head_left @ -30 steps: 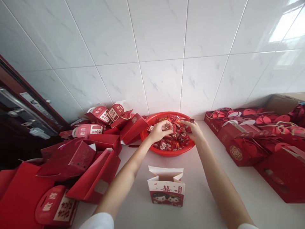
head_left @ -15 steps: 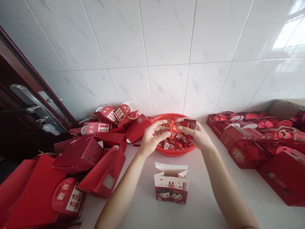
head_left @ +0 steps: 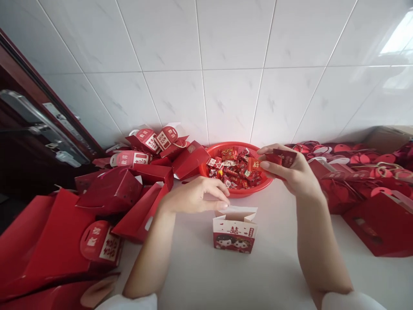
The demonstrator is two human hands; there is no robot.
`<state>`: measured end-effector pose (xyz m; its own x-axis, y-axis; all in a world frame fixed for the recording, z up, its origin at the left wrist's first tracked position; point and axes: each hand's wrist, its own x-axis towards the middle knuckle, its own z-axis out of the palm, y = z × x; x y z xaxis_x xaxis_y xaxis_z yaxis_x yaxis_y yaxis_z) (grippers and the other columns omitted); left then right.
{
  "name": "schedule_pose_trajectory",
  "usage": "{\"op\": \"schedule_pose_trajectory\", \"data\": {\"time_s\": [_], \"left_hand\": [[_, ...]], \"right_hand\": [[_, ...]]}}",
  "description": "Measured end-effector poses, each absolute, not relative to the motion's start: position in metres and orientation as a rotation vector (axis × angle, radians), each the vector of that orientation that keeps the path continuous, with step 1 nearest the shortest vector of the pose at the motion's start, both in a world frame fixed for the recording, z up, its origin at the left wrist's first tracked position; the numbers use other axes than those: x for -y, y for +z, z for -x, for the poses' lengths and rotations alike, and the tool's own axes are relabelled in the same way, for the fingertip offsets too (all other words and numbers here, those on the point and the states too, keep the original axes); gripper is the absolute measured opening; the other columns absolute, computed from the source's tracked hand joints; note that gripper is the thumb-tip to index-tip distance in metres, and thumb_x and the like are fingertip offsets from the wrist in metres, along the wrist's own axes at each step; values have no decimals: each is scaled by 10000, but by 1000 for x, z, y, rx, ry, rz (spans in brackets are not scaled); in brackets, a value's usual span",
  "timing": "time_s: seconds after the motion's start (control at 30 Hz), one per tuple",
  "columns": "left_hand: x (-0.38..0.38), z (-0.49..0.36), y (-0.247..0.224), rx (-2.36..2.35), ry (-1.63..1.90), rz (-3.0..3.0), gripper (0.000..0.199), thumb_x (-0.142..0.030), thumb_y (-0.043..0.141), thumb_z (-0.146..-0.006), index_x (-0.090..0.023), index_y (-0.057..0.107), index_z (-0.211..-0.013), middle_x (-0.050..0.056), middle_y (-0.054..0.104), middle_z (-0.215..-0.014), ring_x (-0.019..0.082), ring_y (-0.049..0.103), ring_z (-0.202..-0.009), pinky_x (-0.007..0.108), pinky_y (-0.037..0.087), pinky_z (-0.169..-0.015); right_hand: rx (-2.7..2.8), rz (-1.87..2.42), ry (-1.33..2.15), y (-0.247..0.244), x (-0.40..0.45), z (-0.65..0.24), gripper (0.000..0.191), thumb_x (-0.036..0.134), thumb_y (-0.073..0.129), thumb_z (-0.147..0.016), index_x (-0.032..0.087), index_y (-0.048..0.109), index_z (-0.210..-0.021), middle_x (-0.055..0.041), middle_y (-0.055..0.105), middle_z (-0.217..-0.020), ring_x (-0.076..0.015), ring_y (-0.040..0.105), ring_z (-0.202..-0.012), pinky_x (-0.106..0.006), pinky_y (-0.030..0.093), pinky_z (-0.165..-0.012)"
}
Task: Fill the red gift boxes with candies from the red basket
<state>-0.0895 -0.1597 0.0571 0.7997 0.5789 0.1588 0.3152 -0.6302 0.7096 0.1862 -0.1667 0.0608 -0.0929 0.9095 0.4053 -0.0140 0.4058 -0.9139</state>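
Step in hand: seemingly picking wrapped sweets beside the waiting carton, judging by the loaded right hand and the left hand at the carton's mouth.
Right hand: at two o'clock from the carton, this hand (head_left: 300,174) grips a flat, dark red rectangular packet (head_left: 285,158); its thumb and forefinger seem to pinch an orange-red crinkled wrapper (head_left: 254,164) too.
Left hand: at ten to eleven o'clock, this hand (head_left: 196,193) has curved, parted fingers with nothing visible between them; whether the tips touch the carton's rear edge, I cannot tell.
Carton: a small white-and-red printed paperboard box (head_left: 234,239), upright, top flaps unfolded, pleated sides folding inward.
Next move's demand: anything bound for that narrow mouth would call for gathered fingers and the pleats held apart.
Basket: at twelve o'clock, a round red perforated plastic basket (head_left: 238,193) of glossy, twist-ended red sweets (head_left: 232,174).
Boxes: smooth red card boxes (head_left: 109,193) heaped at nine to ten o'clock; corded, handled red boxes (head_left: 380,228) at three.
Surface: matte, pale and flat (head_left: 264,271).
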Motion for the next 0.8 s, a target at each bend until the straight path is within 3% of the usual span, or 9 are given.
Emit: {"op": "schedule_pose_trajectory", "data": {"time_s": [0.1,0.2,0.3,0.37,0.43,0.53,0.63,0.8], "left_hand": [[159,86,54,-692,363,-2273,174,-311,677,-917,-210,816,-890,58,774,-963,190,725,-871,275,525,-803],[155,81,50,-741,373,-2292,153,-347,735,-861,-222,809,-909,57,776,-1011,220,724,-932,297,521,-849],[158,80,52,-778,399,-2299,413,-423,855,-721,-234,756,-1075,60,758,-1118,253,702,-1039,315,514,-895],[164,80,54,-777,348,-2299,527,-430,898,-646,-232,716,-1099,48,750,-1107,250,699,-1022,295,515,-844],[169,80,56,-792,286,-2311,412,-371,867,-684,-222,695,-1028,21,743,-1035,219,693,-946,262,495,-778],[168,77,55,-850,297,-2319,47,-231,652,-857,-204,664,-894,-14,707,-860,152,649,-769,234,448,-671],[159,74,47,-832,485,-2319,206,-122,500,-883,-195,674,-800,-5,700,-794,142,640,-725,238,458,-658],[142,69,31,-956,760,-2302,257,-114,533,-876,-216,768,-857,33,756,-935,179,699,-819,281,518,-711]], "right_hand": [[1584,900,881,66,173,-191,284,370,869,-740,213,775,-957,-30,695,-810,-158,603,-688,-287,499,-604],[1647,925,846,67,174,-190,279,389,862,-748,218,781,-952,-50,719,-872,-195,638,-758,-313,526,-654],[1681,928,837,65,173,-189,279,405,846,-765,220,781,-964,-67,734,-948,-221,656,-809,-335,542,-681],[1685,925,837,64,172,-189,277,409,842,-772,223,781,-968,-70,735,-975,-225,659,-824,-338,544,-683],[1682,922,836,64,171,-189,278,412,842,-772,225,783,-970,-70,734,-983,-227,661,-835,-339,542,-682],[1678,932,814,64,170,-190,279,413,846,-768,233,786,-972,-65,730,-971,-233,661,-850,-348,540,-692],[1679,923,805,64,170,-190,272,407,846,-768,236,783,-970,-62,727,-972,-232,658,-851,-356,543,-706],[1714,879,905,62,168,-184,251,373,842,-770,222,771,-957,-64,731,-925,-219,663,-823,-334,548,-686]]}}
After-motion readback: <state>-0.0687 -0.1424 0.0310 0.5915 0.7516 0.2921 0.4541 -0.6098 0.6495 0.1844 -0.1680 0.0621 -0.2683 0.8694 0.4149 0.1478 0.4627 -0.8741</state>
